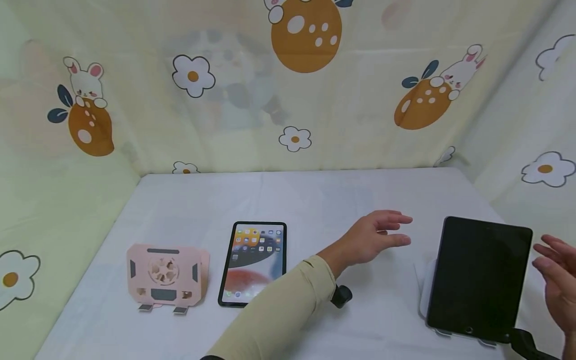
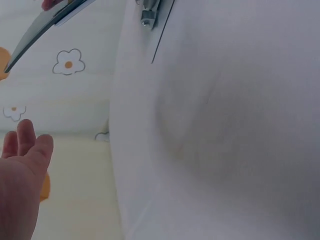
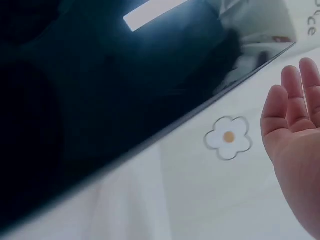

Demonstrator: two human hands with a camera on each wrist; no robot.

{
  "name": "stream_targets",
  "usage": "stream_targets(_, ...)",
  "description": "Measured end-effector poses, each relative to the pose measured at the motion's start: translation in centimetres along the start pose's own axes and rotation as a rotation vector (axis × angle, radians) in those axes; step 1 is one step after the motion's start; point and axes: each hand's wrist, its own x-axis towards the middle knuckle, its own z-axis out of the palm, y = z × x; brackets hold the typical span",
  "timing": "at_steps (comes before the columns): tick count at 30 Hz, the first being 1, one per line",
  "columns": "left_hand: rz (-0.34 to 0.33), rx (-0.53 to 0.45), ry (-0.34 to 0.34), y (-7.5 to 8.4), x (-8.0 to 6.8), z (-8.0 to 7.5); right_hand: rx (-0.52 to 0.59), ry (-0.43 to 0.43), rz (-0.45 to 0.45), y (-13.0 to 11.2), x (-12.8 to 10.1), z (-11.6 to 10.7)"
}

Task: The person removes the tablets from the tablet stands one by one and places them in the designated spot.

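A dark-screened tablet (image 1: pixel 481 277) leans on a white stand (image 1: pixel 427 292) at the right of the table. My left hand (image 1: pixel 371 237) reaches toward its left side, fingers extended, holding nothing and apart from the tablet. Just off the tablet's right edge is my right hand (image 1: pixel 558 277), its fingers loosely bent and grasping nothing. The right wrist view has the glossy screen (image 3: pixel 125 95) filling the upper left, with the right hand (image 3: pixel 297 135) beside its edge. From the left wrist, the tablet (image 2: pixel 37 32) appears nearly edge-on, above the left hand (image 2: pixel 25 170).
A second tablet (image 1: pixel 254 260) with a lit home screen lies mid-table, partly behind my left sleeve (image 1: pixel 279 315). Left of it stands a pink foldable stand (image 1: pixel 164 272) with a round cutout. Patterned curtains (image 1: pixel 243 115) enclose the white table (image 1: pixel 315 195) at the back and sides.
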Motion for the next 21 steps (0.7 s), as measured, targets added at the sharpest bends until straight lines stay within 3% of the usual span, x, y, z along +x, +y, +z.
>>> stream_targets(2, -0.014, -0.005, 0.0, -0.1, 0.2, 0.2, 0.057, -0.013, 0.001, 0.2, 0.0, 0.2)
stream_targets(9, -0.072, -0.021, -0.017, -1.2, 1.1, 1.3, 0.177, -0.085, -0.017, -3.7, -2.4, 5.5)
stream_targets(14, -0.082, -0.038, -0.078, -1.2, 1.4, 2.2, 0.123, -0.126, -0.012, -3.0, -2.1, 4.5)
stream_targets(21, -0.104, -0.077, -0.138, -0.8, 1.9, 3.3, 0.159, -0.185, 0.017, -2.9, -1.9, 4.0)
